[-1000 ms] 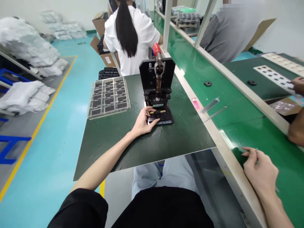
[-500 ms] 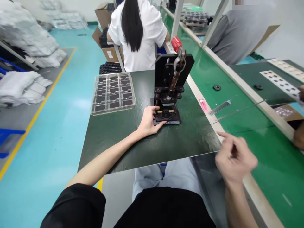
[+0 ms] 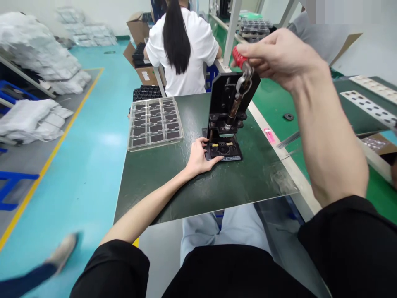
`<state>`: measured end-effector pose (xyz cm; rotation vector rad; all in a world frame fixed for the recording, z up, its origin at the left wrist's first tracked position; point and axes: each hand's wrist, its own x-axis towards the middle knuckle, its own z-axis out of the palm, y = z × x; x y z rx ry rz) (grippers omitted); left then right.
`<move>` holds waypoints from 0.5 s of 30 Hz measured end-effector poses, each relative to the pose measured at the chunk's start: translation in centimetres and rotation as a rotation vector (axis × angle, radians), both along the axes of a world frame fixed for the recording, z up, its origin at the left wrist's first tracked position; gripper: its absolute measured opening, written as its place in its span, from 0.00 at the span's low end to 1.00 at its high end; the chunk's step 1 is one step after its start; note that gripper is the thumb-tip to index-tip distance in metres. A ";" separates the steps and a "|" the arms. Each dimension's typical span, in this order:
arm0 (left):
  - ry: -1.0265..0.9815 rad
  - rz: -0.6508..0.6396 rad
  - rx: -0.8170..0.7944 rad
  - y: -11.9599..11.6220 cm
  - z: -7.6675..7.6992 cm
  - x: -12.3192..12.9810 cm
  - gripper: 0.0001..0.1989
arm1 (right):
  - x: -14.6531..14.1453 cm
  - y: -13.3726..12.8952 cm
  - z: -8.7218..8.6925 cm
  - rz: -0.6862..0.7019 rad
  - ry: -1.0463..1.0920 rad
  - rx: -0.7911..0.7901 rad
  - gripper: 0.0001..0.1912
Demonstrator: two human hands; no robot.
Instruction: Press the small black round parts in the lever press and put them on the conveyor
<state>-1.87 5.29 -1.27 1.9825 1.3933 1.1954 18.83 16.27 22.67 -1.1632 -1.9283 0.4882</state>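
Note:
A black hand press (image 3: 228, 103) stands on the dark green table (image 3: 192, 194), its lever with a red handle (image 3: 239, 56) tilted up. My right hand (image 3: 279, 58) is closed round that handle at the top. Low on the left side, my left hand (image 3: 201, 159) rests against the press base (image 3: 237, 154), thumb and fingers spread around its near left corner. A round black part (image 3: 223, 149) lies on the base under the raised press head, with small yellow pieces beside it.
Left of the press lies a clear tray (image 3: 156, 124) of dark parts. A person in white (image 3: 198, 54) sits beyond the table. To the right, the green bench (image 3: 266, 99) holds a black ring (image 3: 288, 117) and metal strips. A passer-by's foot (image 3: 63, 250) is at lower left.
My right hand has moved up and left from beside the table's right edge and taken hold of the red handle. My left hand stays at the base. A foot has appeared at lower left.

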 end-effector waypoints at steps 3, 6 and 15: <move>0.000 0.000 0.000 0.0 0.0 0.0 0.40 | -0.5 -3.9 0.0 0.055 0.016 0.102 0.12; -0.001 0.014 0.000 -0.1 0.0 0.1 0.40 | -0.8 -7.8 -1.8 0.050 0.016 0.495 0.08; 0.016 0.020 -0.010 -0.2 -0.1 0.1 0.38 | 0.1 -9.7 -10.8 -0.181 -0.180 0.485 0.20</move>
